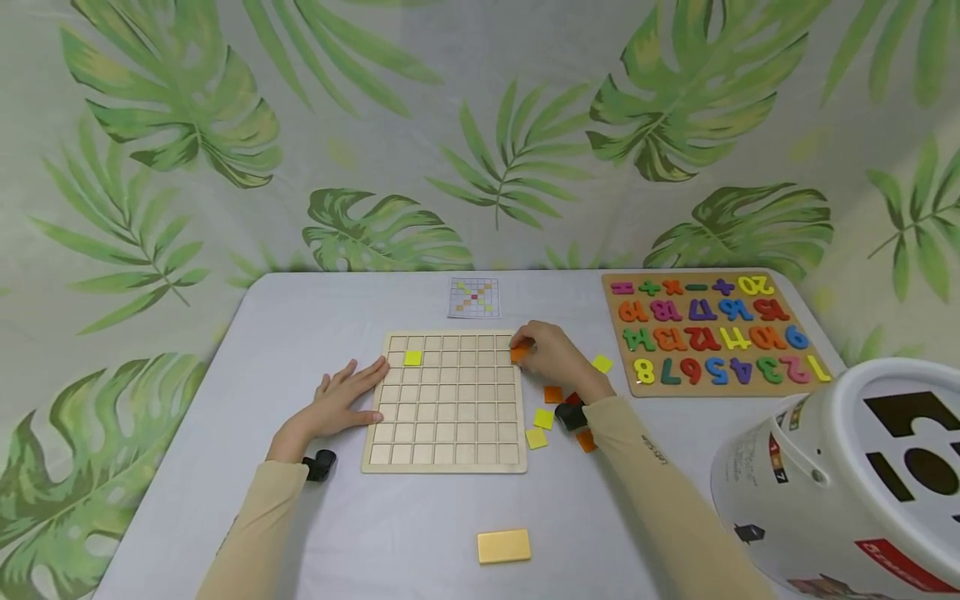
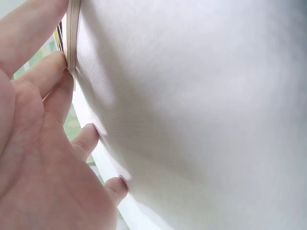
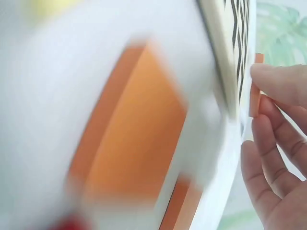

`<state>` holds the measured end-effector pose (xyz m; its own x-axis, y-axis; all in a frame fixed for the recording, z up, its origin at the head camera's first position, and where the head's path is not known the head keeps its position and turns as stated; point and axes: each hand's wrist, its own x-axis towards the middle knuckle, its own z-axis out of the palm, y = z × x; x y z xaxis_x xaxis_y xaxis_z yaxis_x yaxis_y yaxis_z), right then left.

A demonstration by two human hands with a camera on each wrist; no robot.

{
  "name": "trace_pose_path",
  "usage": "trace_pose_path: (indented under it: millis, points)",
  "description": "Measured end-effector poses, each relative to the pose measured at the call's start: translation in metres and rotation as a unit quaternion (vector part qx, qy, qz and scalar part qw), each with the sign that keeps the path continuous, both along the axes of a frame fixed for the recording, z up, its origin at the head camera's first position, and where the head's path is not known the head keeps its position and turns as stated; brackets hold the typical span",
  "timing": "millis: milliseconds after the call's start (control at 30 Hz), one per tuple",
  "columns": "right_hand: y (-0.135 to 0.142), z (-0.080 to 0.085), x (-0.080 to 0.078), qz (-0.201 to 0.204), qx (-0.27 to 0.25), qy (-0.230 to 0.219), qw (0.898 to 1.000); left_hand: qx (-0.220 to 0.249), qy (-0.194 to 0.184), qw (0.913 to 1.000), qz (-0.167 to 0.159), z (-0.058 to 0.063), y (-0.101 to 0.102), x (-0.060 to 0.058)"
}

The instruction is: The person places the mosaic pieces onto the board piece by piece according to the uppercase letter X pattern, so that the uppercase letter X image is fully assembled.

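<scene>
A wooden grid board [image 1: 448,408] lies on the table, with one yellow square tile [image 1: 412,357] in its upper left part. My left hand [image 1: 341,402] rests at the board's left edge, fingers spread, thumb and fingertips touching the frame. In the left wrist view the fingers [image 2: 50,76] meet the board's side. Over the upper right corner of the board, my right hand [image 1: 551,354] pinches an orange square tile [image 3: 256,93] between thumb and fingers. Loose tiles lie right of the board: yellow tiles [image 1: 543,418], orange tiles [image 1: 552,395] and a red tile [image 1: 573,399] partly hidden by the wrist camera.
Behind the board lies a printed pattern card [image 1: 474,298]. A number puzzle board [image 1: 628,333] is at the back right. At the right front stands a white bucket [image 1: 757,475]. A pale yellow block [image 1: 504,547] lies near the front.
</scene>
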<state>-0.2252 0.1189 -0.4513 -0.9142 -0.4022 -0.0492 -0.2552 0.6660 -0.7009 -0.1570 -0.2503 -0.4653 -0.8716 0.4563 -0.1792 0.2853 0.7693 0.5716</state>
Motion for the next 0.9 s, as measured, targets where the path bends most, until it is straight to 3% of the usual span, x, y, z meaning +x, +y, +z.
trace_pose_path:
  millis: [133, 400, 900]
  points:
    - [-0.020, -0.002, -0.004, 0.026, -0.007, 0.008, 1.000, -0.001, -0.001, 1.0000, 0.001, 0.000, 0.000, 0.000]
    - [-0.048, -0.005, -0.012, 0.060, 0.030, 0.022, 0.997, 0.001, 0.000, 1.0000, 0.002, 0.000, 0.000, 0.000]
    - [-0.045, -0.007, -0.015, 0.068, 0.029, 0.021, 0.997, 0.002, 0.000, 1.0000, 0.002, -0.002, -0.001, 0.000]
